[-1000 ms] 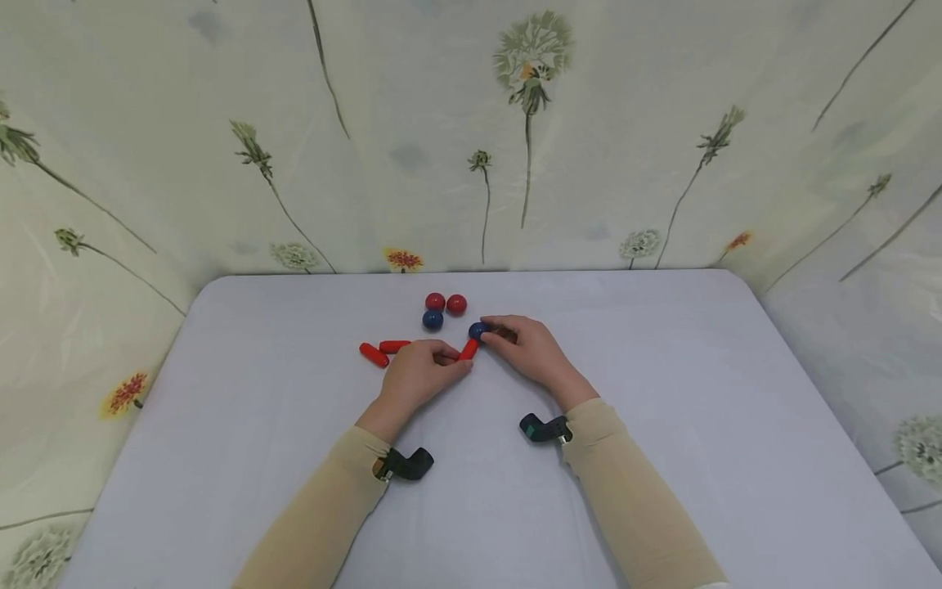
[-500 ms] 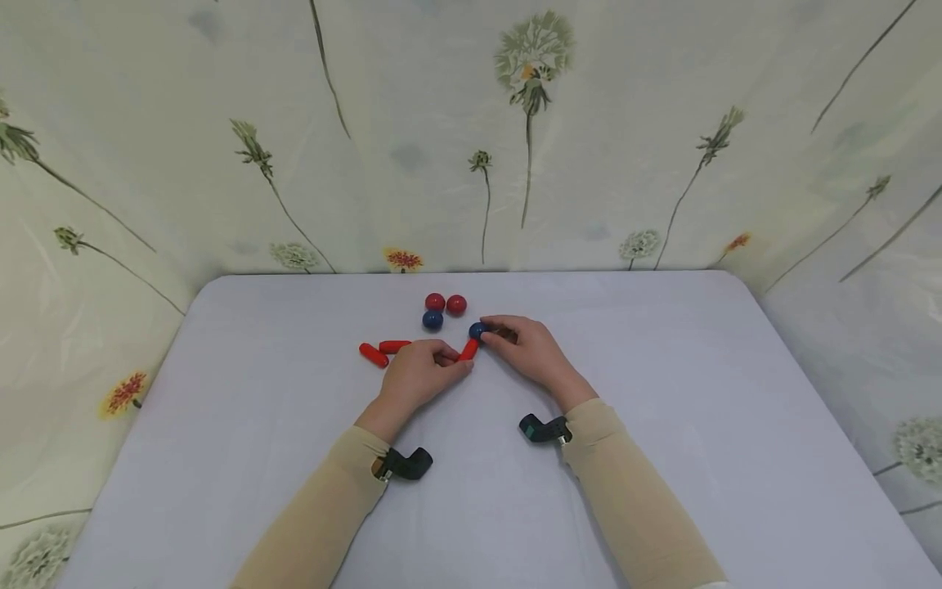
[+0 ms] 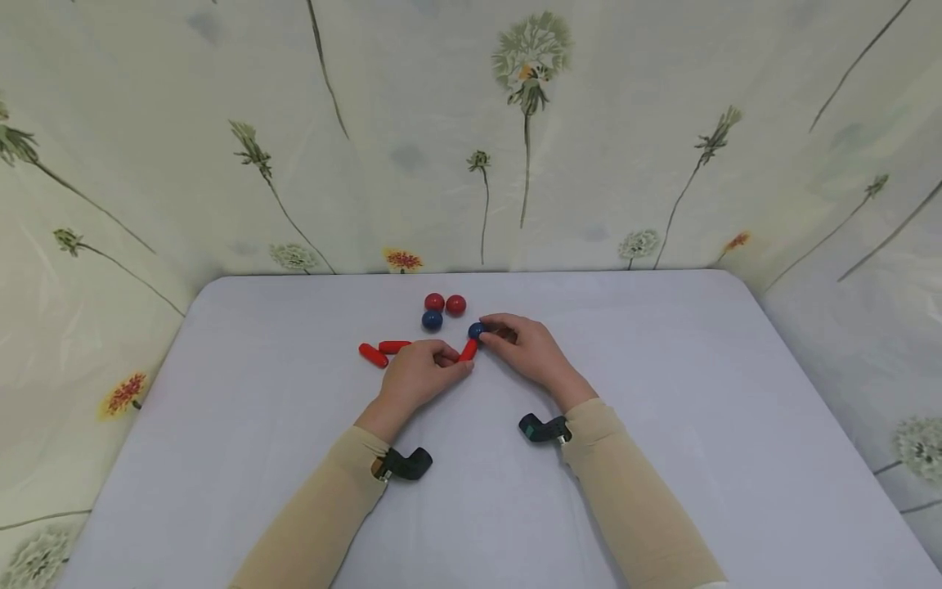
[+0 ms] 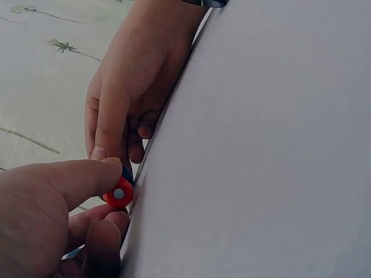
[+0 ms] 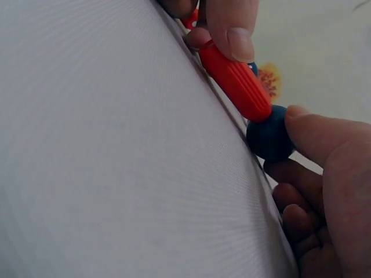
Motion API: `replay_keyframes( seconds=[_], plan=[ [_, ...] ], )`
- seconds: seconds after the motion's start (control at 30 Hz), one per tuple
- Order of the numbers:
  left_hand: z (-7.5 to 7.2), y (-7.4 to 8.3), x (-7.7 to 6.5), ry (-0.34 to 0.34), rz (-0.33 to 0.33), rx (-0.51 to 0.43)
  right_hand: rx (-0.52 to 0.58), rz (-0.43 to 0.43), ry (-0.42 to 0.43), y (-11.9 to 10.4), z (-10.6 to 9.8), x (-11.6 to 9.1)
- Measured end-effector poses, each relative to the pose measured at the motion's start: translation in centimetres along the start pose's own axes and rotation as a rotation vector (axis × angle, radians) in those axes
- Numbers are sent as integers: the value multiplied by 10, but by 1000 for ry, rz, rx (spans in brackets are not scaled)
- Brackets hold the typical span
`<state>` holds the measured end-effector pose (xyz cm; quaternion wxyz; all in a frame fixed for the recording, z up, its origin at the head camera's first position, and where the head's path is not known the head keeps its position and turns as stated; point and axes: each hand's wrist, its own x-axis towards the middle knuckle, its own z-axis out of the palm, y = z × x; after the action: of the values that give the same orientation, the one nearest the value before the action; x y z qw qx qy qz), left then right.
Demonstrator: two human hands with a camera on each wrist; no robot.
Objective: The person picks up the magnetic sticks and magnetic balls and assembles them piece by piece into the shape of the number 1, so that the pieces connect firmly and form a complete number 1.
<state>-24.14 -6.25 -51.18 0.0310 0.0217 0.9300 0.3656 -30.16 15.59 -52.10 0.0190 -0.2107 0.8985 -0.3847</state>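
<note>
Between thumb and fingers my left hand [image 3: 419, 375] pinches a ridged red rod [image 5: 237, 84]. Its near end, with a round silvery centre, faces the left wrist view, where the red rod [image 4: 118, 194] peeks out under the thumb. At the rod's far end is a dark blue ball [image 5: 270, 134], which my right hand [image 3: 530, 352] grips by thumb and fingertips. Rod and ball meet end to end, low over the white table. In the head view the blue ball [image 3: 476, 330] sits just beyond the red rod [image 3: 468, 350].
Behind the hands, two red balls [image 3: 456, 305] and another blue ball [image 3: 432, 320] lie grouped on the white table [image 3: 662, 368]. Two more red rods [image 3: 373, 355] lie left of my left hand, one partly hidden by it. A flower-printed cloth [image 3: 412, 188] hangs behind the table.
</note>
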Motion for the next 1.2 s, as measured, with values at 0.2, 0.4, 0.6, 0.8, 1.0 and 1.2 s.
replay_keyframes(
  seconds=[0.2, 0.4, 0.6, 0.8, 1.0, 1.2],
  plan=[
    [0, 0, -1, 6, 3, -3, -15, 1, 3, 2, 1, 1],
    [-4, -1, 3, -64, -7, -46, -12, 14, -4, 3, 1, 2],
    [-20, -2, 6, -145, -14, -106, -9, 18, -4, 3, 1, 2],
    [-44, -5, 6, -95, 16, -164, -8, 24, -6, 5, 2, 1],
    [-62, -13, 11, -34, -19, -196, -11, 20, -2, 4, 2, 0],
    [-71, -20, 13, 25, -37, -228, -2, 19, -2, 4, 2, 0]
  ],
)
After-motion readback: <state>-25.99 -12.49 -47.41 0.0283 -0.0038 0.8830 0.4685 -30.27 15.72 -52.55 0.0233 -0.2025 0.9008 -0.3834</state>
